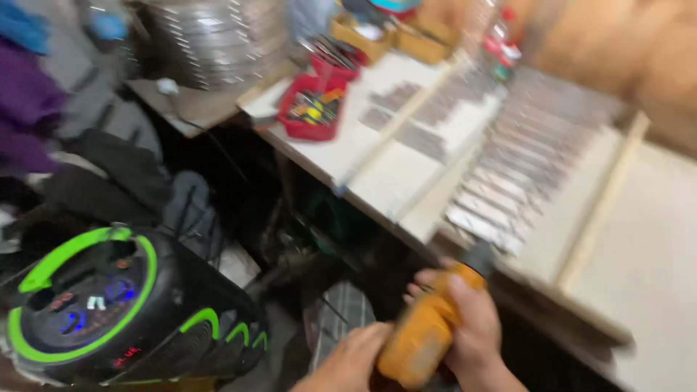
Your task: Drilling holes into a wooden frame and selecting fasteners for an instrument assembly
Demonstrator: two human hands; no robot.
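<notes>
— Down at the bottom edge, just below the workbench (377, 181), what do the hands have?

— Both are on a yellow power tool (421, 337). The right hand (475, 327) is wrapped shut round its body, fingers curled over the top. The left hand (348, 359) lies against the lower end, partly cut off by the frame; I can't tell whether it is closed on the tool or only steadying it.

— And where does the tool point?

— Its dark nose sits near the front edge of the bench, just below the rows of grey metal strips (508, 174) laid between pale wooden battens (602, 196). Everything is blurred, so I can't say whether it touches anything.

— How would you handle it well?

— I'd judge a firm two-handed hold is right: keep the body in line with the wrist and both hands clear of the nose.

— Anything in the way?

— A red tray (316, 109) of small tools stands farther back on the bench, well apart. A black speaker with green trim (109, 305) sits on the floor to the left, also clear of the hands.
</notes>
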